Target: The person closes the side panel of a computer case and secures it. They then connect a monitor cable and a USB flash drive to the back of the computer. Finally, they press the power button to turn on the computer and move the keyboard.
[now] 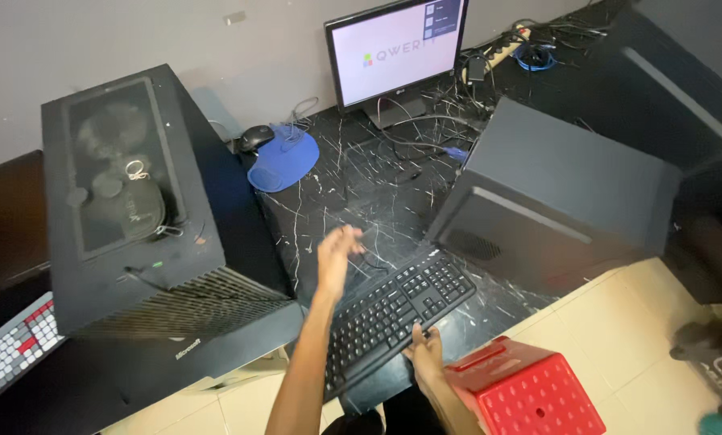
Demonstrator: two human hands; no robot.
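Black marble desk [353,189]: right hand [427,354] grips keyboard [393,314] edge; left hand [337,258] open above desk.

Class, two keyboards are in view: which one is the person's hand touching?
The black keyboard mid-desk; the right hand grips its near edge. The grey-and-red keyboard lies untouched far left.

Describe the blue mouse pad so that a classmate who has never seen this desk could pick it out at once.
Start at the lit monitor at the back of the black marble-patterned desk. To its left, beside the tall black computer tower, lies the mouse pad with a dark mouse at its far edge. It is the only flat, rounded blue thing on the desk.
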